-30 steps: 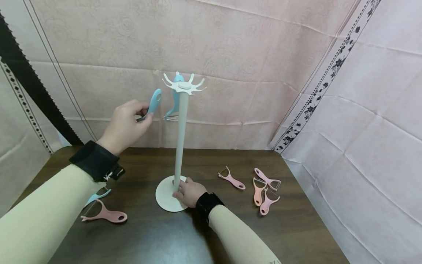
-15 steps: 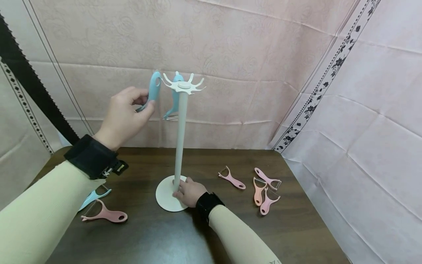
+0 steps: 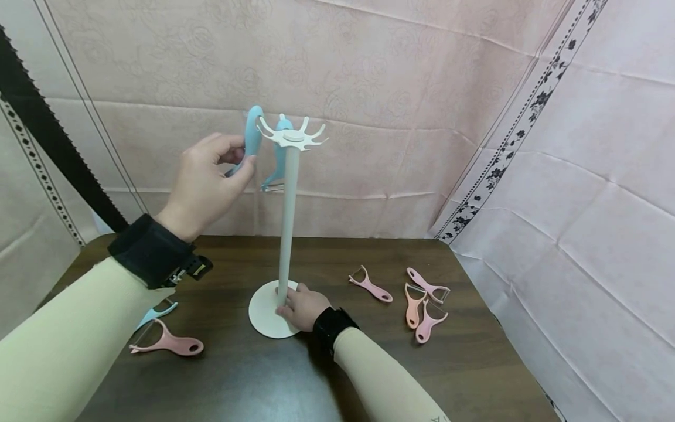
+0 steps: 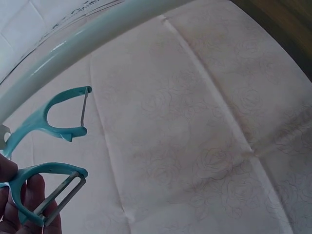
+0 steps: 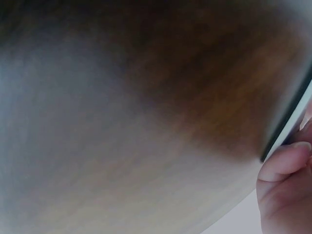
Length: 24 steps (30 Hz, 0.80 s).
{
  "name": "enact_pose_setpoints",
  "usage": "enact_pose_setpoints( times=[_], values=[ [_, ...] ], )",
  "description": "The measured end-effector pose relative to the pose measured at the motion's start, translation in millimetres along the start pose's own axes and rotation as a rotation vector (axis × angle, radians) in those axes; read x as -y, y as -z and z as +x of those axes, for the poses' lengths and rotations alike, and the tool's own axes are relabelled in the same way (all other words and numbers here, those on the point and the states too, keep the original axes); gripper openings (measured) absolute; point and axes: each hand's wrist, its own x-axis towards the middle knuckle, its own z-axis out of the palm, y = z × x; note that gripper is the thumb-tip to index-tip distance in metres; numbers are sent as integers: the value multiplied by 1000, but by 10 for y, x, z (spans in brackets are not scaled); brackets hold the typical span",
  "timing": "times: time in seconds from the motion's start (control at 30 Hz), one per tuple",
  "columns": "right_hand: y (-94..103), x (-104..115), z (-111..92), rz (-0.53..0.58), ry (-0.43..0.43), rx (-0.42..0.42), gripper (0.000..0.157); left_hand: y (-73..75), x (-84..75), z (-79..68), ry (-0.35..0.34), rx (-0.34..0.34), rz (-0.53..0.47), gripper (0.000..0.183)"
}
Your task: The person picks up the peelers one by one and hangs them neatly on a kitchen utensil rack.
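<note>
In the head view, my left hand (image 3: 208, 176) pinches a blue peeler (image 3: 252, 132) by its handle. The handle's top end stands upright at the left hook tips of a white hook stand (image 3: 289, 217). The left wrist view shows the held peeler's twin-bar blade (image 4: 61, 197) sticking out past my fingers. Another blue peeler (image 3: 280, 158) hangs from a hook at the back; its head (image 4: 53, 114) lies just beside the held one in the left wrist view. My right hand (image 3: 306, 308) grips the stand low down, thumb and fingers about the pole's foot, over the round base (image 3: 262, 313).
On the brown table (image 3: 237, 375), a pink peeler (image 3: 169, 341) lies at left, with a blue peeler (image 3: 154, 315) partly behind my left sleeve. A lone pink peeler (image 3: 371, 285) lies right of the stand. Further right an orange peeler (image 3: 413, 309) lies among pink ones. Patterned cloth (image 3: 379, 176) hangs behind.
My left hand has raised the blue peeler and moved it rightward, up to the stand's left hooks. My right hand has stayed at the stand's foot.
</note>
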Motion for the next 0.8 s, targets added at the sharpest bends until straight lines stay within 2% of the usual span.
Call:
enact_pose_setpoints(
  times=[0.17, 0.37, 0.8],
  values=[
    [13, 9, -9, 2, -1, 3, 51, -24, 1, -14, -49, 7, -5, 17],
    [33, 18, -16, 7, -8, 14, 51, -65, 19, -51, -107, 33, 40, 15],
    [25, 28, -11, 21, -35, 24, 50, -143, 18, -107, -100, 61, 69, 11]
  ],
)
